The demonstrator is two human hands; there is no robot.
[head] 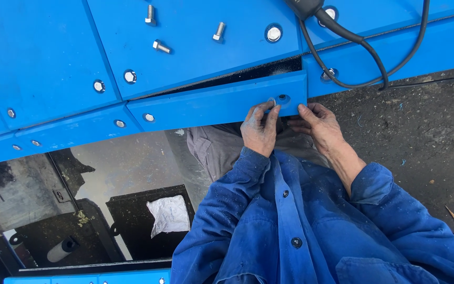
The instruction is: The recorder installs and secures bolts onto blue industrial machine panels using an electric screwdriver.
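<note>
I see a small metal washer [272,101] pinched at the lower edge of a narrow blue panel strip [211,105], just left of an open bolt hole [282,98] near the strip's right end. My left hand [258,129] holds that washer between thumb and fingertips, fingers narrowed around it against the strip. My right hand [317,125] sits just beside it, fingertips touching the strip's lower right corner, loosely curled and holding nothing I can make out. Both wrists come out of blue work jacket sleeves [227,210].

Above the strip lies a wide blue plate [200,47] with a dark gap between the two. Three loose bolts [161,47] lie on that plate, well apart from my hands, and fitted bolt heads [274,33] dot the panels. A black cable [369,52] loops across the upper right. Below left, a crumpled white paper [169,214] lies in a dark tray [132,221].
</note>
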